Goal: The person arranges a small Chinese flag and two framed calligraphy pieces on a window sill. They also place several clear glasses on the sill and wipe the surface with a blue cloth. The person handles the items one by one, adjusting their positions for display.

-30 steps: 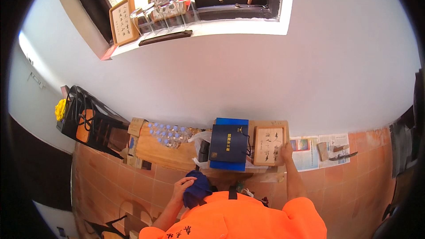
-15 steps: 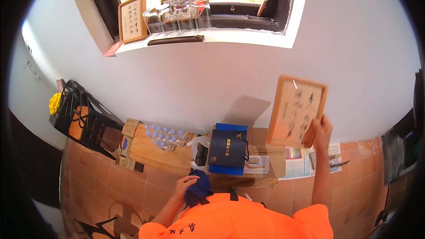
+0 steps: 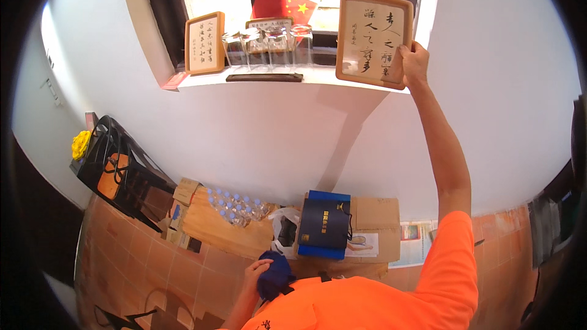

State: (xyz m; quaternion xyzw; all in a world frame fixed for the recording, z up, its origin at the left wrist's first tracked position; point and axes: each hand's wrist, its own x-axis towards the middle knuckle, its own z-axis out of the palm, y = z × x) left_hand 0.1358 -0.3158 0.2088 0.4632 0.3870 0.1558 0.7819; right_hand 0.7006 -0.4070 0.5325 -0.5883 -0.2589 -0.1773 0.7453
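My right hand (image 3: 415,64) grips the right edge of a wooden picture frame (image 3: 373,35) with dark brush calligraphy on pale paper. It is held upright at the right end of the white windowsill (image 3: 324,78); I cannot tell whether its lower edge touches the sill. Low in front of my body, my left hand (image 3: 255,272) is closed on a dark blue cloth (image 3: 275,275). A similar wooden frame (image 3: 204,43) leans at the sill's left end. Between the two frames stand several clear glasses (image 3: 275,46), behind a long dark tray (image 3: 264,77).
Behind the glasses are a red flag (image 3: 282,6) and a smaller frame. Below, a wooden bench (image 3: 235,232) bears several water bottles (image 3: 235,208), beside a dark blue gift bag (image 3: 324,223) on a cardboard box (image 3: 379,211). Black chairs (image 3: 113,165) stand at the left.
My right hand has lifted the picture frame up and to the left, from low by the wall to the windowsill. My left hand still holds the cloth.
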